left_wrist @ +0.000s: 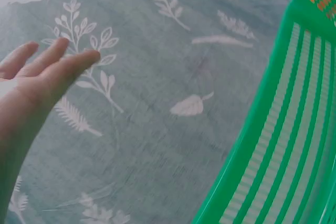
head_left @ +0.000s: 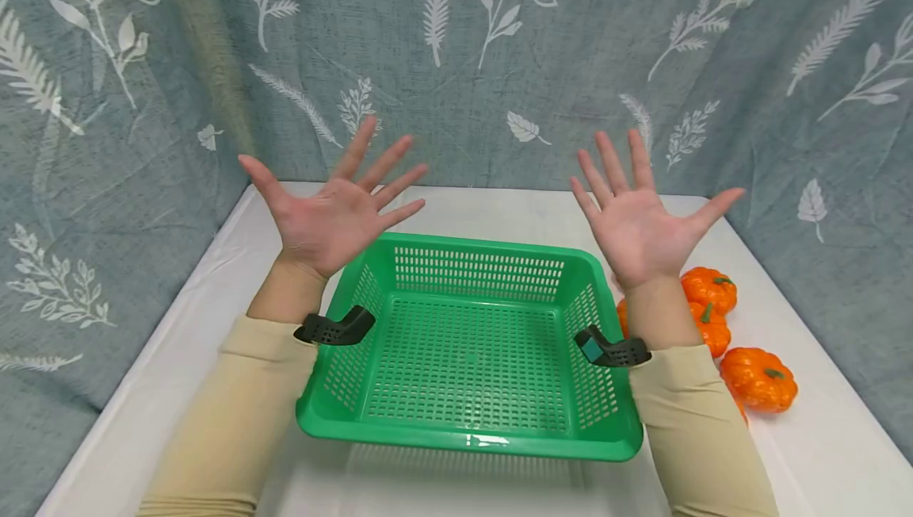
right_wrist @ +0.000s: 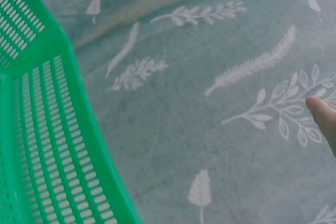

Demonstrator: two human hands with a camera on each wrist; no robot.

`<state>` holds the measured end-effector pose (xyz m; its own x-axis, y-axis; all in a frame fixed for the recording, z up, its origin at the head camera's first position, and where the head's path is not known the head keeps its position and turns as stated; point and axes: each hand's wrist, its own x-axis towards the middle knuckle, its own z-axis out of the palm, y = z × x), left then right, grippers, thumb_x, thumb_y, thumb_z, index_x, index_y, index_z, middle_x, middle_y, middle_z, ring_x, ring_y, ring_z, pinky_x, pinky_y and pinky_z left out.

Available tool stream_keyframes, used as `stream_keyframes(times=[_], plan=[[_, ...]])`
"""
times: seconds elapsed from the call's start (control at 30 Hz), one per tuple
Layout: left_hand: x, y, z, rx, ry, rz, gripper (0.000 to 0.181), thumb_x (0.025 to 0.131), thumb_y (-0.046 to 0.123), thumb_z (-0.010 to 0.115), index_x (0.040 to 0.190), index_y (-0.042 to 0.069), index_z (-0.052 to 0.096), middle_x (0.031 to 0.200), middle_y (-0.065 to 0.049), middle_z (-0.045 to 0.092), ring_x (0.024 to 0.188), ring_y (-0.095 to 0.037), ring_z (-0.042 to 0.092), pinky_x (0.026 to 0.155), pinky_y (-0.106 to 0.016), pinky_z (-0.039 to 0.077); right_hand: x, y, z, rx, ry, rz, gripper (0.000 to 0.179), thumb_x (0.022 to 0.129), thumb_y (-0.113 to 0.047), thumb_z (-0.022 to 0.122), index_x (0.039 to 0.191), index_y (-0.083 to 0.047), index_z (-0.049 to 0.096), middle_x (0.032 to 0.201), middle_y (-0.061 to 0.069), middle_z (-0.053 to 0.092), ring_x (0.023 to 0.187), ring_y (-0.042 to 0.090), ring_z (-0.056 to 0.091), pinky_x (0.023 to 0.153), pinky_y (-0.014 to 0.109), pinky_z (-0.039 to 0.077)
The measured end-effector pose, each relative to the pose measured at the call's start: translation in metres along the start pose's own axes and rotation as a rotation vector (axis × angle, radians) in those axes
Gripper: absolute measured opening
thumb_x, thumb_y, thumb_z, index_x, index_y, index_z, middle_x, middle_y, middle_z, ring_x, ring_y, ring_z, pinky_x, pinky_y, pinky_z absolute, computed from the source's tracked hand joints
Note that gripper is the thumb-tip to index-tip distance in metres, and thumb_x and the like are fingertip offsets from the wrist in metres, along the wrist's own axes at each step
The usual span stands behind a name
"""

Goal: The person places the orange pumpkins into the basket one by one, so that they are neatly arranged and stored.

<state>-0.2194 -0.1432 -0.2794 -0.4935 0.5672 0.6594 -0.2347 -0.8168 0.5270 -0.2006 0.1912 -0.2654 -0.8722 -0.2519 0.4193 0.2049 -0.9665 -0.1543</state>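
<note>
Between the forearms a green plastic basket [head_left: 467,358] with slotted walls stands on the white table, nothing inside it. My left hand [head_left: 331,220] is raised over its far left corner, palm facing the camera and fingers spread wide. On the other side my right hand [head_left: 642,231] is held up the same way, above the far right corner. Neither hand holds anything. In the left wrist view the left hand [left_wrist: 37,82] shows at the left edge, apart from the basket wall [left_wrist: 278,129]. Only fingertips and the thumb [right_wrist: 323,119] of the right hand appear in the right wrist view.
Several small orange pumpkins [head_left: 759,380] lie right of the basket, some partly hidden behind the right forearm. A blue-grey curtain [head_left: 456,105] with white leaf prints surrounds the white table [head_left: 492,212] at the back and sides. Each wrist wears a black strap [head_left: 335,328].
</note>
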Motion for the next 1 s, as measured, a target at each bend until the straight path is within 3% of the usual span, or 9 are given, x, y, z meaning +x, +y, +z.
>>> stream_keyframes(times=[0.13, 0.27, 0.33, 0.43, 0.53, 0.6, 0.77, 0.83, 1.0], plan=[[-0.008, 0.011, 0.001, 0.161, -0.03, -0.052, 0.12, 0.046, 0.09, -0.017, 0.147, 0.025, -0.007, 0.153, -0.009, -0.014, 0.139, -0.035, -0.013, 0.109, -0.056, -0.017, -0.006, -0.009, 0.001, -0.071, -0.018, 0.047, 0.112, 0.059, -0.092, 0.024, 0.143, -0.019, 0.034, 0.152, 0.008, 0.022, 0.14, 0.031, 0.013, 0.116, 0.045, 0.005], [-0.017, 0.024, 0.005, 0.493, 0.019, -0.114, 0.101, 0.071, 0.085, 0.009, 0.148, 0.022, -0.007, 0.155, -0.009, -0.005, 0.141, -0.033, -0.001, 0.108, -0.059, -0.013, -0.013, -0.023, -0.001, -0.181, -0.13, 0.122, 0.108, 0.065, -0.089, 0.014, 0.147, -0.019, 0.021, 0.154, 0.006, 0.013, 0.142, 0.026, 0.0, 0.115, 0.039, -0.011], [-0.022, 0.03, 0.008, 0.692, 0.071, -0.155, 0.093, 0.08, 0.075, 0.029, 0.148, 0.021, -0.003, 0.155, -0.008, 0.001, 0.142, -0.029, 0.005, 0.11, -0.059, -0.01, -0.016, -0.031, -0.003, -0.373, -0.206, 0.15, 0.098, 0.075, -0.081, 0.013, 0.149, -0.017, 0.012, 0.155, 0.006, 0.007, 0.142, 0.025, -0.005, 0.114, 0.038, -0.015], [-0.03, 0.037, 0.014, 0.943, 0.158, -0.264, 0.086, 0.084, 0.065, 0.04, 0.149, 0.023, 0.004, 0.155, -0.006, 0.005, 0.142, -0.023, 0.005, 0.11, -0.059, -0.008, -0.024, -0.044, -0.006, -0.774, -0.267, 0.163, 0.083, 0.086, -0.067, 0.021, 0.149, -0.015, 0.004, 0.155, 0.006, 0.002, 0.142, 0.022, -0.005, 0.115, 0.036, -0.012], [-0.04, 0.042, 0.02, 1.143, 0.244, -0.408, 0.074, 0.091, 0.045, 0.048, 0.148, 0.026, 0.006, 0.155, -0.001, 0.005, 0.142, -0.02, 0.002, 0.11, -0.061, -0.001, -0.036, -0.059, -0.011, -1.133, -0.214, 0.171, 0.078, 0.091, -0.057, 0.032, 0.149, -0.013, 0.004, 0.155, 0.005, 0.003, 0.142, 0.02, 0.0, 0.117, 0.033, -0.001], [-0.049, 0.041, 0.019, 1.246, 0.324, -0.507, 0.072, 0.093, 0.031, 0.05, 0.148, 0.026, 0.004, 0.155, 0.0, 0.003, 0.142, -0.021, 0.0, 0.109, -0.062, 0.005, -0.045, -0.069, -0.015, -1.319, -0.092, 0.175, 0.069, 0.095, -0.046, 0.034, 0.149, -0.011, 0.007, 0.155, 0.006, 0.006, 0.142, 0.02, 0.003, 0.117, 0.028, 0.005], [-0.074, 0.024, 0.007, 1.328, 0.542, -0.673, 0.078, 0.092, 0.027, 0.052, 0.147, 0.03, -0.005, 0.155, 0.003, -0.002, 0.142, -0.025, -0.003, 0.11, -0.059, 0.01, -0.064, -0.087, -0.036, -1.734, 0.258, 0.316, 0.062, 0.097, -0.026, 0.042, 0.148, -0.013, 0.011, 0.154, 0.009, 0.009, 0.14, 0.029, 0.008, 0.113, 0.054, 0.01], [-0.083, 0.017, 0.002, 1.312, 0.585, -0.684, 0.08, 0.092, 0.029, 0.052, 0.146, 0.029, -0.008, 0.154, 0.002, -0.005, 0.141, -0.027, -0.004, 0.111, -0.059, 0.009, -0.069, -0.092, -0.045, -1.835, 0.324, 0.404, 0.068, 0.094, -0.03, 0.047, 0.149, -0.015, 0.008, 0.154, 0.009, 0.008, 0.139, 0.033, 0.008, 0.106, 0.065, 0.009], [-0.1, 0.0, -0.004, 1.261, 0.657, -0.642, 0.084, 0.092, 0.027, 0.052, 0.147, 0.022, -0.011, 0.154, -0.002, -0.007, 0.141, -0.029, -0.004, 0.112, -0.056, 0.007, -0.082, -0.096, -0.062, -1.997, 0.364, 0.528, 0.084, 0.088, -0.036, 0.057, 0.148, -0.011, 0.006, 0.154, 0.012, 0.007, 0.137, 0.042, 0.008, 0.107, 0.062, 0.015]])
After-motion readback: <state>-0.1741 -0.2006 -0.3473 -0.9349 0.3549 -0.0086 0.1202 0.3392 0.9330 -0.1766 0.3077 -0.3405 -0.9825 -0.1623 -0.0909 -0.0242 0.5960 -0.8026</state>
